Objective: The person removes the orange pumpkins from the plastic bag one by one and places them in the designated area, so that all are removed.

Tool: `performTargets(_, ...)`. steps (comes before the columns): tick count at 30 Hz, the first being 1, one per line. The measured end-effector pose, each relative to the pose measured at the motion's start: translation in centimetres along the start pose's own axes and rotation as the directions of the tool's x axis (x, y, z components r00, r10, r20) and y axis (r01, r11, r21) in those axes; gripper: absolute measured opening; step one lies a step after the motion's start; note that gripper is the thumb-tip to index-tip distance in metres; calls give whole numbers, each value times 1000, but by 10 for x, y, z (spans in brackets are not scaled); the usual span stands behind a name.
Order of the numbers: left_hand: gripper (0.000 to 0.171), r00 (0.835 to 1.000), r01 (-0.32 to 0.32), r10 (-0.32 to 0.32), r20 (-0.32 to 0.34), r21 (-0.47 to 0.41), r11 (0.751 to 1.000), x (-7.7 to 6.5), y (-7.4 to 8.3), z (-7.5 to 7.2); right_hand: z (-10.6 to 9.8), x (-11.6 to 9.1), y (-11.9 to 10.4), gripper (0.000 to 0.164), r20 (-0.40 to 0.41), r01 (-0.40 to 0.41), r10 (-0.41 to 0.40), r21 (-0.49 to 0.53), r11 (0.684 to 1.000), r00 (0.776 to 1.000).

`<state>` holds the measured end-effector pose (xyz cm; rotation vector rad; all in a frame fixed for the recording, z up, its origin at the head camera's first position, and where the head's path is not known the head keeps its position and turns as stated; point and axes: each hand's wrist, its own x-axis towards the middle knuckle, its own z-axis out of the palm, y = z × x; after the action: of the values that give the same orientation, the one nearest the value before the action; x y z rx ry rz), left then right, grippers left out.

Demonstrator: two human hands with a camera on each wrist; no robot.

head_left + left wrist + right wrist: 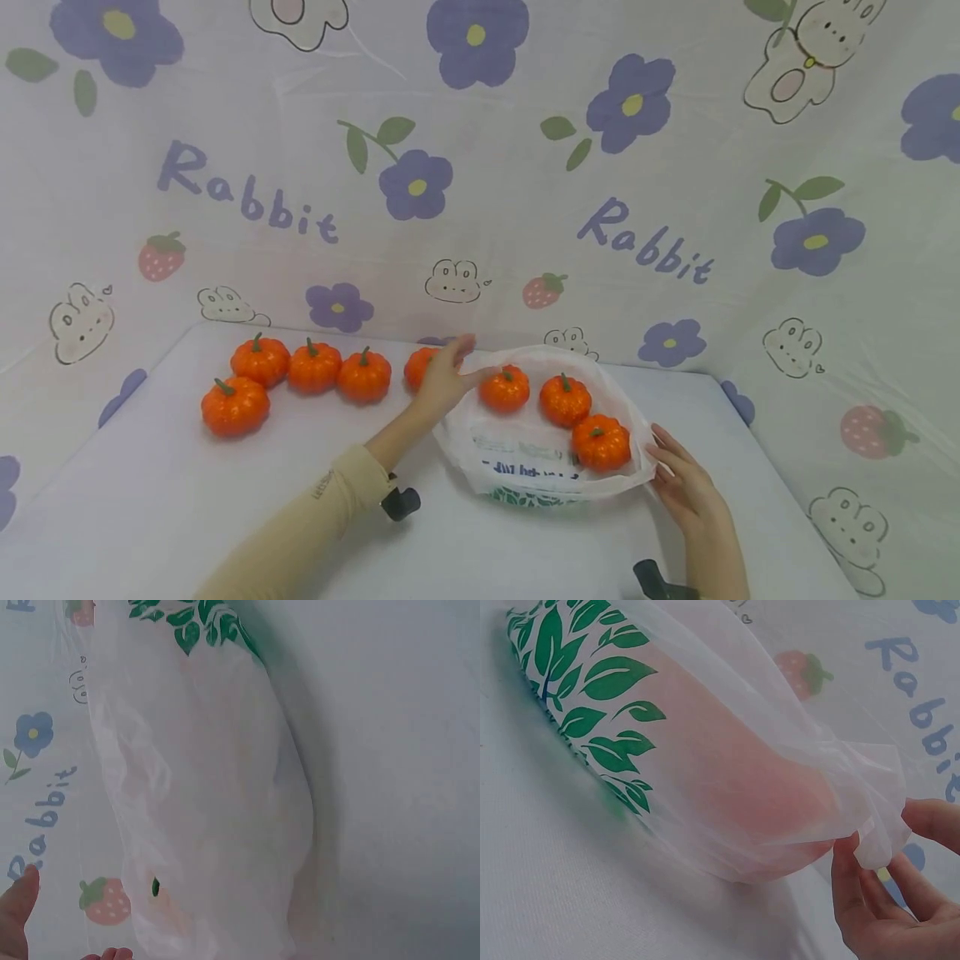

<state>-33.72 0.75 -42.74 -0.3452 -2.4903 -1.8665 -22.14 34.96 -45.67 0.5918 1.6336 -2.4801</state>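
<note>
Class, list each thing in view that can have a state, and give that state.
Translucent white plastic bag with green leaf print: mouth open
Right hand: pinching the bag's edge
Left hand: thumb and fingers apart, at the bag's rim
Three round orange ribbed pumpkins with green stems: inside the bag
Five matching pumpkins: outside the bag, one partly hidden
Printed white cloth backdrop: hanging

- Left arm: sleeved, slanting from lower left toward frame centre.
- Left hand: thumb extended, apart from the fingers.
- Right forearm: bare, near upright, lower right.
- Right hand: thumb and fingers pinching.
</note>
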Motion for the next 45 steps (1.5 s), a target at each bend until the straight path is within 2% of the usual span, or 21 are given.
performTargets(6,70,996,-4,12,93,-81,997,-5,4,22,0,0,1,44,-7,3,-4,-21,1000,1000)
performTargets(12,69,988,54,-42,149,-83,995,-9,1,41,0,0,1,50,-12,4,-4,-23,1000,1000)
performTargets(16,73,985,45,-30,168,-84,995,-11,2,55,0,-2,1,54,-20,3,-3,-31,1000,1000)
performTargets(19,75,984,27,-12,177,-82,996,-14,3,65,0,-3,1,51,-19,-1,0,-28,1000,1000)
performTargets(24,74,977,7,11,212,-83,997,-21,8,82,-2,-3,1,34,-2,6,-7,-9,1000,1000)
performTargets(31,74,967,23,-9,254,-52,998,-24,11,110,-3,-2,0,38,0,8,-8,-16,1000,1000)
performTargets(34,69,964,36,-22,267,-48,998,-27,8,118,-3,-3,1,34,6,7,-7,-21,1000,1000)
performTargets(39,69,961,68,-48,274,-66,995,-32,5,126,-1,-2,1,40,10,10,-9,-32,999,1000)
performTargets(45,71,958,43,-27,285,-51,998,-34,7,134,0,0,1,51,5,22,-22,-63,998,1000)
